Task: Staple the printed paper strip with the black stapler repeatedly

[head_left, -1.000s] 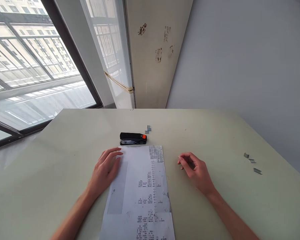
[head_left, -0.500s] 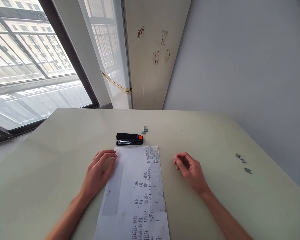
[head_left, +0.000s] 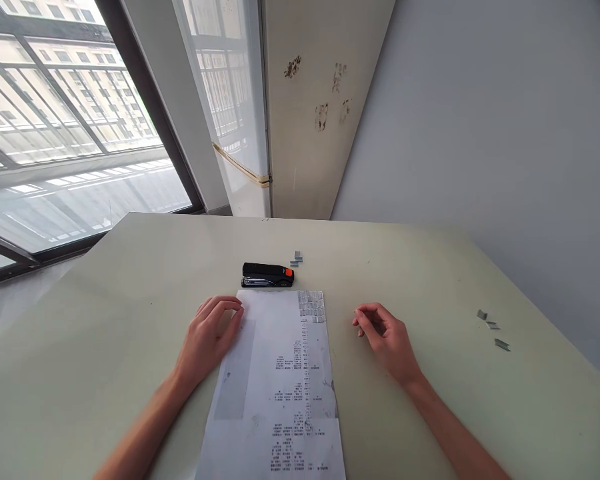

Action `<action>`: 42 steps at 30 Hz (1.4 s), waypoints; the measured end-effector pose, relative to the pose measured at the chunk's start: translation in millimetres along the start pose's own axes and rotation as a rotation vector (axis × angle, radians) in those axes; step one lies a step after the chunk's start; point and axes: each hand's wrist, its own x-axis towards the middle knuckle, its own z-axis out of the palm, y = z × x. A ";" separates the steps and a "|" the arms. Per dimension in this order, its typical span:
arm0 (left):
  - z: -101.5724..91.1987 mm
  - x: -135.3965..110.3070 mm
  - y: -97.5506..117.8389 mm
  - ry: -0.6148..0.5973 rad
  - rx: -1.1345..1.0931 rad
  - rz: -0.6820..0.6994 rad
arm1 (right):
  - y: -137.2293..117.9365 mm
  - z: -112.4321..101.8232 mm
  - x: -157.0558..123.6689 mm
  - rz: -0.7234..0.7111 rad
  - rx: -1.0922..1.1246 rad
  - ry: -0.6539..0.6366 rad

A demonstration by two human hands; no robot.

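A white sheet of paper (head_left: 270, 373) with printed text lies lengthwise before me, and a block of staple strips or staple-like marks (head_left: 311, 305) covers its top right corner. My left hand (head_left: 210, 333) rests on its left edge, fingers loosely bent and touching the margin, with nothing seen in them. To the right of the sheet, apart from it, my right hand (head_left: 385, 337) lies on the table with fingers curled in and thumb against the index finger; I see nothing in it. A black stapler (head_left: 267, 275) with an orange-red patch lies just beyond the paper's top edge.
Small staple strips (head_left: 297, 259) lie beside the stapler's right end. More staple strips (head_left: 493, 327) are scattered on the right of the pale table (head_left: 420, 267). Behind it stand a stained cabinet-like panel (head_left: 310, 160), a grey wall (head_left: 480, 133) and a window (head_left: 65, 100).
The whole view has shifted slightly, so everything appears a little further right. Both hands, the paper and the stapler keep their places relative to one another.
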 end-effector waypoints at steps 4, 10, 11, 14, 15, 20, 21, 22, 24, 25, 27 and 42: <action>-1.5 0.5 0.9 -0.028 -0.006 -0.020 | -12.1 11.3 11.9 -0.148 -0.157 -0.012; 2.3 -1.1 -7.4 -0.104 -0.033 -0.021 | -57.0 60.3 51.0 -0.544 -0.452 -0.135; 3.2 -1.7 -9.0 -0.117 -0.043 -0.023 | -64.1 69.8 58.4 -0.586 -0.483 -0.164; 4.7 -3.7 -11.5 -0.129 -0.073 -0.029 | -79.7 95.4 79.4 -0.646 -0.575 -0.232; 4.8 -4.3 -11.6 -0.127 -0.080 -0.032 | -83.1 102.5 85.5 -0.648 -0.615 -0.250; 4.4 -5.4 -10.4 -0.129 -0.086 -0.033 | -91.2 126.9 105.7 -0.606 -0.775 -0.313; 4.3 -5.2 -10.1 -0.127 -0.086 -0.027 | -91.5 130.1 107.3 -0.595 -0.785 -0.314; 4.3 -5.1 -9.9 -0.123 -0.086 -0.021 | -91.7 132.8 108.1 -0.585 -0.791 -0.309; 4.2 -4.5 -9.7 -0.113 -0.085 -0.013 | -92.0 135.9 107.1 -0.565 -0.799 -0.293; 4.1 -4.3 -9.6 -0.110 -0.085 -0.012 | -92.2 135.7 105.3 -0.559 -0.800 -0.283; 3.9 -3.7 -9.7 -0.109 -0.081 -0.012 | -92.5 130.2 98.8 -0.550 -0.795 -0.256; 3.1 1.3 -4.9 -0.197 -0.030 0.053 | -45.8 -25.4 5.0 -0.326 -0.558 -0.147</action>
